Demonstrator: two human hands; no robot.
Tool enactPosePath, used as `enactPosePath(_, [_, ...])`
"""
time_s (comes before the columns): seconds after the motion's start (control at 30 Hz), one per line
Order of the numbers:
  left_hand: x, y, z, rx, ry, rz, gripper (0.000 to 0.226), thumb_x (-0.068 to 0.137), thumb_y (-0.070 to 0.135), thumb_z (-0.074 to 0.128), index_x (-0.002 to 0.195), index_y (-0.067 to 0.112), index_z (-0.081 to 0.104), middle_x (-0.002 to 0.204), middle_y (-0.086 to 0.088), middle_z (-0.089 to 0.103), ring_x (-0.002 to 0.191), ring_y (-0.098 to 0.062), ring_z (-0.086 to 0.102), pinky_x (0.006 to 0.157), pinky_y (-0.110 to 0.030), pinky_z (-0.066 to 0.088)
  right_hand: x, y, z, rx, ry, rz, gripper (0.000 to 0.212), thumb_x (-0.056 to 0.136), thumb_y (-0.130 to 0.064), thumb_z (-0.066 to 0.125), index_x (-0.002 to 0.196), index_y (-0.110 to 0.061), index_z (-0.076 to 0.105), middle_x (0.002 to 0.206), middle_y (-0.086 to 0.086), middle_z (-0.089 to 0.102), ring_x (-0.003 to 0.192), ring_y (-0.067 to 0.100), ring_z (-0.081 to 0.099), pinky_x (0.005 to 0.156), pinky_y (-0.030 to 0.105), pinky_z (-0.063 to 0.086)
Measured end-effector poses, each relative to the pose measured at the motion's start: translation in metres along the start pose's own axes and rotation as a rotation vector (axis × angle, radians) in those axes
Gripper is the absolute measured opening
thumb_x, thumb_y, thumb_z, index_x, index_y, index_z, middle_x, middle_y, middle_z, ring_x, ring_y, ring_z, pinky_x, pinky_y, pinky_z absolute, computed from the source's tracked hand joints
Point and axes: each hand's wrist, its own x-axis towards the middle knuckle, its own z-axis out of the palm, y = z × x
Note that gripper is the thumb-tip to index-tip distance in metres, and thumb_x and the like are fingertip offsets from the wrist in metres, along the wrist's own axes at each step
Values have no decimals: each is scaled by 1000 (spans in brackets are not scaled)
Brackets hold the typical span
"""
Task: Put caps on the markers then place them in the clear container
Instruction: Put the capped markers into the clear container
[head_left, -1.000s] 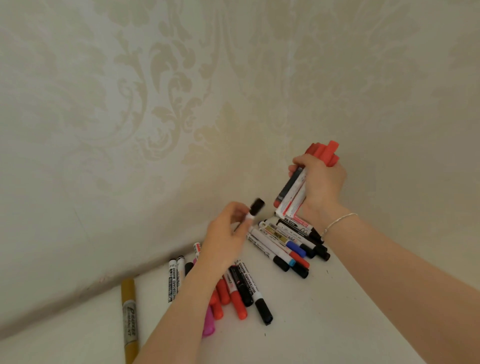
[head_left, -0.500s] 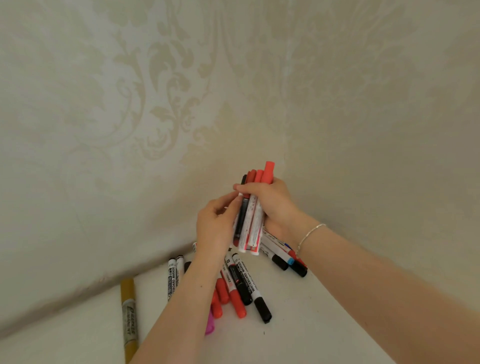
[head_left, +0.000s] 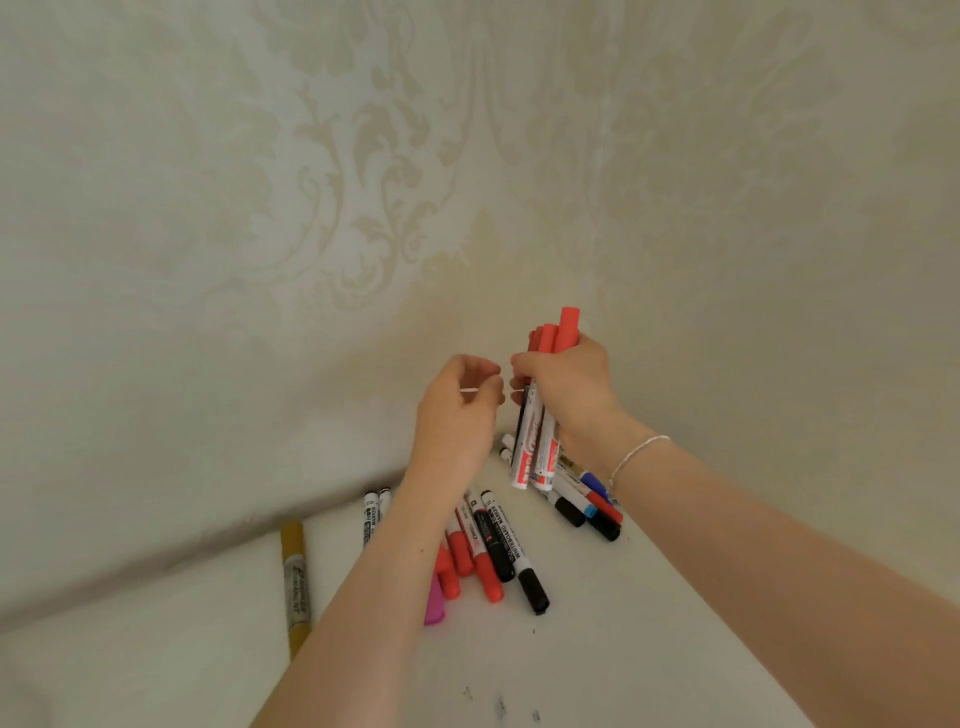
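A: Markers (head_left: 540, 415), a bundle of them, stand nearly upright in the right hand (head_left: 569, 387), whose fingers are curled tight round the barrels. Red caps (head_left: 558, 330) stick out above the fist; the white barrel ends hang below it.

B: And the left hand (head_left: 460, 405)?

A: Raised just beside the bundle, fingers loosely curled. I cannot tell whether it holds anything; its fingertips are close to the right hand's.

B: What lies on the table (head_left: 623, 639)?

A: Two loose heaps against the wall (head_left: 260, 208). One heap (head_left: 493, 551) lies under the left forearm: red-capped and black-capped markers, with a pink cap (head_left: 434, 605) at the near edge. The other (head_left: 587, 504) is under the right wrist, with black, blue and red caps. Two white markers (head_left: 375, 514) lie side by side to the left, and a gold marker (head_left: 295, 582) lies well apart, further left.

B: The container?

A: Not in view.

B: Anything else?

A: A thin bracelet (head_left: 636, 454) on the right wrist.
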Motion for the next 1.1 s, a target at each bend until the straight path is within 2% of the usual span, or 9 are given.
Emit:
enactPosePath(0.1, [-16,7,-15,-3,-14,-78,15,97,13,46,97,20,59,96,0,67,83,-12,69,86,-42,55,-20,-7,15,-68,14,-71,21,71,0,62,79,-17,53,67,5,56,62,23,59,70,46,57])
enactPosePath(0.23, [-44,10,-43,0,11,-131,19,99,13,41,98,18,59,98,-6,69,79,-12,70,75,-33,59,-61,-15,38,-164,-35,-191,21,74,-4,63,75,-21,51,68,3,53,65,22,55,69,43,55])
enactPosePath(0.4, [-77,25,-96,25,68,-109,21,96,8,40,93,17,59,91,-7,69,79,-19,71,78,-43,58,-112,-21,66,-159,-121,-241,16,74,-5,64,83,-15,56,73,6,59,72,31,62,72,47,56])
enactPosePath(0.53, [-100,44,-149,176,194,48,17,95,9,45,98,18,59,90,4,67,74,-8,68,75,-32,56,-151,-32,94,-60,-206,-226,23,75,-4,62,80,-24,53,89,16,66,83,36,67,74,48,57])
enactPosePath(0.67, [-120,53,-200,388,398,291,18,93,6,49,104,15,61,101,2,65,86,-9,63,76,-18,49,-180,-51,128,50,-267,-232,19,76,-1,61,85,-17,55,75,10,61,66,26,63,71,45,58])
enactPosePath(0.83, [-140,60,-261,695,690,470,33,79,1,53,109,10,60,117,-7,54,104,-19,56,89,-28,42,-206,-83,179,178,-314,-283,19,76,1,59,81,-16,52,67,3,54,59,22,56,64,42,57])
enactPosePath(0.93, [-150,62,-295,864,712,213,58,74,14,65,129,17,48,146,-10,34,134,-28,35,111,-39,24,-213,-102,209,244,-312,-336,20,75,0,60,77,-18,51,69,4,52,61,25,55,63,47,55])
enactPosePath(1.03, [-158,58,-326,678,471,-167,88,75,34,73,147,32,21,160,0,3,146,-19,14,116,-42,17,-217,-115,236,300,-302,-366,22,73,-2,60,75,-22,51,69,2,52,62,26,54,64,49,54])
enactPosePath(1.1, [-163,51,-338,514,297,-291,108,68,45,80,150,37,10,160,8,0,146,-14,15,112,-36,25,-220,-118,251,318,-311,-377,22,72,-3,60,74,-23,51,70,4,53,62,26,54,65,50,54])
